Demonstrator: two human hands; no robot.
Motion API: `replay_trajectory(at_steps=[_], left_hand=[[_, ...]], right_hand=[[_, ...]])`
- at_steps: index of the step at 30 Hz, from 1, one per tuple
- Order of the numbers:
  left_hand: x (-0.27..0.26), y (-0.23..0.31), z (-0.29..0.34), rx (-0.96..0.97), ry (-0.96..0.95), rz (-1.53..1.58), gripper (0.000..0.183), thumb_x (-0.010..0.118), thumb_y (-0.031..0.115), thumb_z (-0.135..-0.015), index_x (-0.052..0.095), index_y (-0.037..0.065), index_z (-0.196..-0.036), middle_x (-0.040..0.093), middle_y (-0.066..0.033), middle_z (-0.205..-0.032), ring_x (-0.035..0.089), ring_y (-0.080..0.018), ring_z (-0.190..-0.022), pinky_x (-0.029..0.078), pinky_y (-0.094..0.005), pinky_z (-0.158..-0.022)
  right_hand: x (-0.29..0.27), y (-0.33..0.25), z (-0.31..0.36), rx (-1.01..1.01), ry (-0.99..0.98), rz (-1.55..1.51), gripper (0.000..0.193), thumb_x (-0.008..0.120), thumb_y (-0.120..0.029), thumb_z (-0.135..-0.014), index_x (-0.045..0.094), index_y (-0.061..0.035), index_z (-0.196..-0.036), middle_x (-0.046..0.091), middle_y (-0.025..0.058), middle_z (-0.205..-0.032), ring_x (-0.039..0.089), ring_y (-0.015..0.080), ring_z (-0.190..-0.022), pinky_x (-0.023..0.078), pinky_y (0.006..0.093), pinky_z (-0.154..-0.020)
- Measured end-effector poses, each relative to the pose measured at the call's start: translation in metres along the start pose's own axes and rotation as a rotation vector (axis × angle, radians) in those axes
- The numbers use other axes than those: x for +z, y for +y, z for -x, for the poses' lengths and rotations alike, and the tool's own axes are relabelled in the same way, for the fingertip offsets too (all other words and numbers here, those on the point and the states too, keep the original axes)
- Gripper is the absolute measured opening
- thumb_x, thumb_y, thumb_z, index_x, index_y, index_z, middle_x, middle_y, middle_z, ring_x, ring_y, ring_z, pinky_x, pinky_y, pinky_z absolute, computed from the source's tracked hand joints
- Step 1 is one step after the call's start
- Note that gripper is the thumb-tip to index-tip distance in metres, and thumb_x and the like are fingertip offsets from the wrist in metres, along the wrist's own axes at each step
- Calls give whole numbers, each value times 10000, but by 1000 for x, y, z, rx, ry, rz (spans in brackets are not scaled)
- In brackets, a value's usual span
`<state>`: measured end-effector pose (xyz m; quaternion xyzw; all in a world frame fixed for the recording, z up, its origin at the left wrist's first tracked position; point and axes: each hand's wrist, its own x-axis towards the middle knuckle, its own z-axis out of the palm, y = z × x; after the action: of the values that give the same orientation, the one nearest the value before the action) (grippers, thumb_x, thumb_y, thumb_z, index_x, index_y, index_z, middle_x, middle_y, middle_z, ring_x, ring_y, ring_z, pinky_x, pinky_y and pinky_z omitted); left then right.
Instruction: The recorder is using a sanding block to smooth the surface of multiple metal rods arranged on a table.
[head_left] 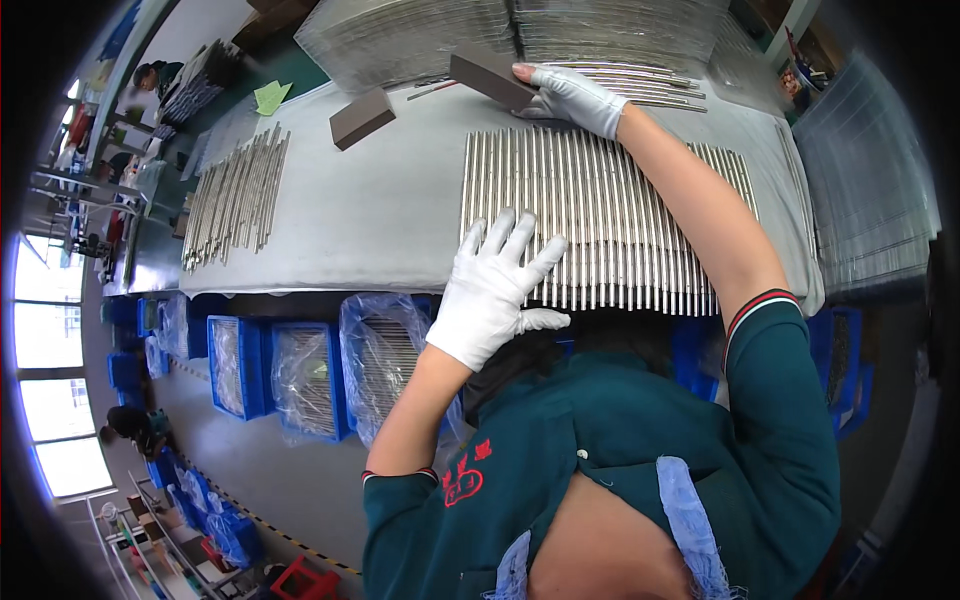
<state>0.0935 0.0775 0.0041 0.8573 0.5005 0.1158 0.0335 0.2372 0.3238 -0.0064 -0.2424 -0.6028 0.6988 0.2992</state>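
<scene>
Metal rods [600, 225] are lying side by side in a flat row on the grey tabletop [380, 200], in front of the person; the left hand [495, 290], in a white glove, is resting open and flat on the near left part of the row, its grip around nothing. The right hand [572, 95], also gloved, is closing its grip on a dark sanding block [492, 78] at the far edge of the row; a second block [362, 117] is lying well apart to the left.

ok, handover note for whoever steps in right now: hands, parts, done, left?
Left hand: gloved, flat on the near end of the row of metal rods, holding nothing.
Right hand: gloved, gripping a brown block at the row's far end.
Second block lies loose on the table; smaller rod batch at left.
Done: main row lined up side by side.
Left: cannot tell.
</scene>
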Motion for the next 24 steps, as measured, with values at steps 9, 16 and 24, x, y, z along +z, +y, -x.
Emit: replay_trajectory(at_steps=[9, 16, 24], left_hand=[[-2, -3, -5, 12, -48, 14, 909, 626, 656, -636, 422, 174, -1379, 423, -199, -1370, 372, -411, -1279, 273, -539, -1061], [-17, -32, 8, -231, 75, 2, 857, 564, 685, -732, 438, 141, -1381, 359, -356, -1353, 321, -492, -1288, 196, -535, -1098], [-10, -39, 10, -188, 31, 115, 652, 621, 578, -766, 553, 207, -1297, 344, -337, -1370, 299, -516, -1287, 190, -560, -1092]], right_hand=[[15, -11, 9, 92, -200, -9, 628, 580, -456, -896, 452, -43, -1351, 570, 40, -1224, 552, 119, -1100, 441, 256, -955], [21, -39, 99, -216, 1, 979, 565, 627, -388, -854, 479, -199, -1367, 467, 144, -1365, 458, 299, -1243, 361, 384, -1048], [1, -34, 182, -250, 28, 1408, 459, 715, -140, -744, 638, -302, -1167, 479, 189, -1306, 496, 361, -1165, 420, 420, -978]])
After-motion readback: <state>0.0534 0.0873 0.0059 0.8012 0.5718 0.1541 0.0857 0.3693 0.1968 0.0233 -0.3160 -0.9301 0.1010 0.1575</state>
